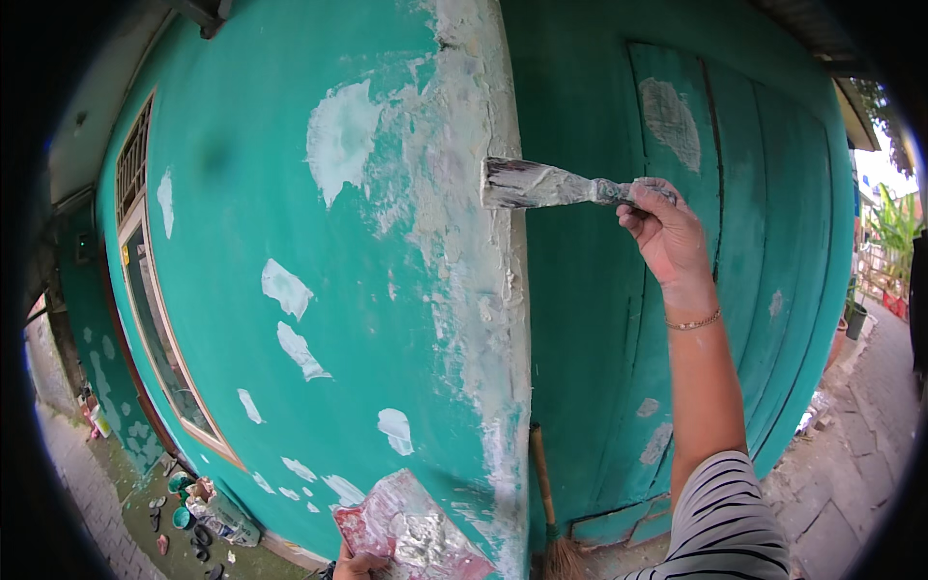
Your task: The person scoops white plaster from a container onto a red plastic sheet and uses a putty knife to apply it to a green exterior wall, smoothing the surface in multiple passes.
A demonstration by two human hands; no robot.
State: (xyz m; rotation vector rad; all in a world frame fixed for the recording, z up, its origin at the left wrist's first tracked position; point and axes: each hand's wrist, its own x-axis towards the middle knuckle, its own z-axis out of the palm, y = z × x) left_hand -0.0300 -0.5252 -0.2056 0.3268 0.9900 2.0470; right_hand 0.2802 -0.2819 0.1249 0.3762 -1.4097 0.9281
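My right hand (667, 232), at the upper right of centre, grips the handle of a putty knife (532, 182), whose pale-smeared blade lies at the rough, putty-coated vertical corner (474, 300) between two teal walls. My left hand (360, 561), mostly cut off at the lower edge, holds a pinkish-red flat board (396, 503) bearing a lumpy mound of pale putty (425, 541). Several white patches (343, 140) mark the left wall.
A framed window (169, 329) is in the left wall; buckets (182, 517), a sack (222, 512) and sandals stand on the ground below. A broom (546, 503) leans at the corner. Paving (851, 445) and potted plants (887, 242) are at the right.
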